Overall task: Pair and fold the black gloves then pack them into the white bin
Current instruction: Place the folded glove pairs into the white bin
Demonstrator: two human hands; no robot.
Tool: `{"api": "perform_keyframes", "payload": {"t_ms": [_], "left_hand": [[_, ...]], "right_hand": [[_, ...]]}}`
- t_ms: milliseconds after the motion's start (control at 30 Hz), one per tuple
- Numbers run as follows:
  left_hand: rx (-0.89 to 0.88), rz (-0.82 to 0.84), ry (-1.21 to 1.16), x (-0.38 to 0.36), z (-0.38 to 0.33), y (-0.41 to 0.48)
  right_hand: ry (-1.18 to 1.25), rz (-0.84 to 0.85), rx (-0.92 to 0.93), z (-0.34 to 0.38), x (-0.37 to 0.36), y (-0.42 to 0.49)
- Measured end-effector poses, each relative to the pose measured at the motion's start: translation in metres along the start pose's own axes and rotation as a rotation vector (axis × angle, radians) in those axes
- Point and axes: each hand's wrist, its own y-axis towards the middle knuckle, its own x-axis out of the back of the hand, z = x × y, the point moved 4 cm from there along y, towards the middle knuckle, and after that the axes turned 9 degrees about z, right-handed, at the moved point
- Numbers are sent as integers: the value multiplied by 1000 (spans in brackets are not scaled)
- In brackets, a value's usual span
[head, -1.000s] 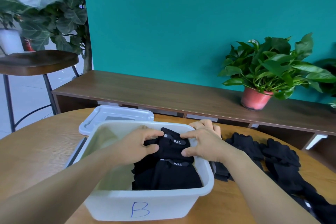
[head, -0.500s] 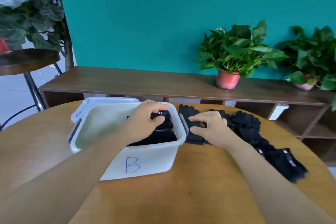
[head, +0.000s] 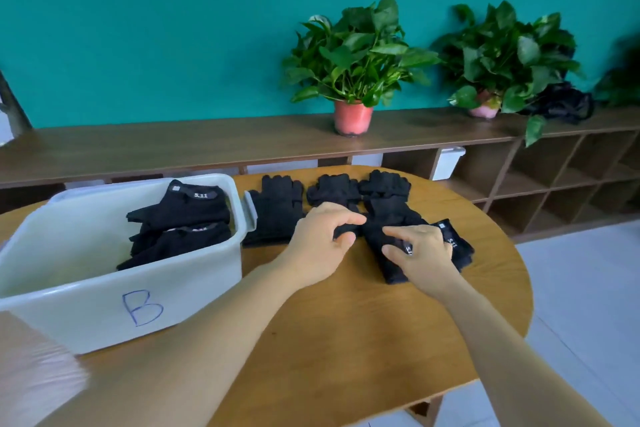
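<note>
Both hands are down on the black gloves that lie flat on the round wooden table point(head: 346, 329). I see the left hand point(head: 320, 244) with its thumb and fingers curled in, pinching a bit of soft black cloth from the middle glove point(head: 332, 189). I see the right hand point(head: 420, 255) curled too, its fingertips point(head: 389, 250) pinching the cuff end of the long glove point(head: 384, 218), right by a small tag with white marks. The two hands are close, nearly touching. One more flat glove point(head: 275, 215) lies just beside the white bin point(head: 104, 319), touching its side. The bin is smooth plastic with round corners and a blue letter B drawn on the front. Inside it, at the right end, sit two folded glove bundles point(head: 183, 215), one behind the other, each with a little grey tag. The gloves look knitted and fuzzy. The table looks shiny and has wood lines.
</note>
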Motion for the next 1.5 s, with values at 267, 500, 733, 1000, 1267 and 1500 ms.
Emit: {"api": "perform_keyframes", "payload": {"t_ms": [267,500,733,1000,1267,1500], "left_hand": [[48,141,141,-66,12,59],[-5,310,363,-98,26,95],[34,440,508,-117,43,93],[84,419,557,-111,37,59],[128,347,581,-94,43,-6],[168,272,630,-64,57,-67]], "right_hand": [[-255,11,-246,-63,8,29],[-258,204,-400,-91,0,49],[-277,214,-413,-98,-14,39],[-307,208,-390,-81,-27,12],[-313,250,-328,-46,-50,-25],[-245,341,-161,-5,-75,-42]]}}
